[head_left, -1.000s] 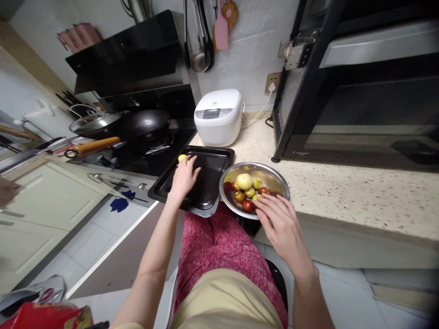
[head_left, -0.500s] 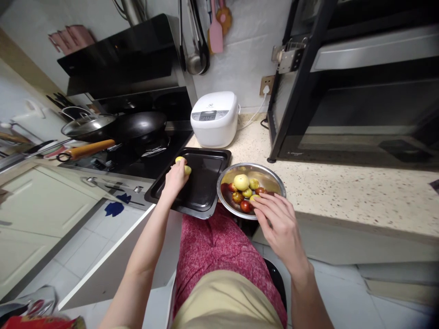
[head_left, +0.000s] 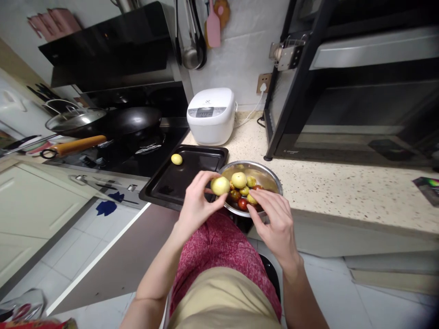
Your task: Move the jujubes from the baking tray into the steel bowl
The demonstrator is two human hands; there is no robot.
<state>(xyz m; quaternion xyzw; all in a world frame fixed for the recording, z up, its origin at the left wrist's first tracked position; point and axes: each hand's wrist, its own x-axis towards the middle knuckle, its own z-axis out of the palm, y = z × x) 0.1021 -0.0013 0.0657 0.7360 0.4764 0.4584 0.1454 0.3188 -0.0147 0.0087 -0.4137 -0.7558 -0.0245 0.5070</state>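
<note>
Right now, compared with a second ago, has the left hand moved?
Yes: against the white rice cooker, the left hand has moved right and nearer the person, across the black tray toward the metal bowl.

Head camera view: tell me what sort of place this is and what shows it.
A kitchen, probably a home one: a white rice cooker stands on the speckled counter, a dark wok sits on the stove, and a pink spatula hangs against the wall.

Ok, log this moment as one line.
left hand: holding pale round fruit | right hand: at yellowish fruit in metal bowl | black tray: one yellow fruit
</note>
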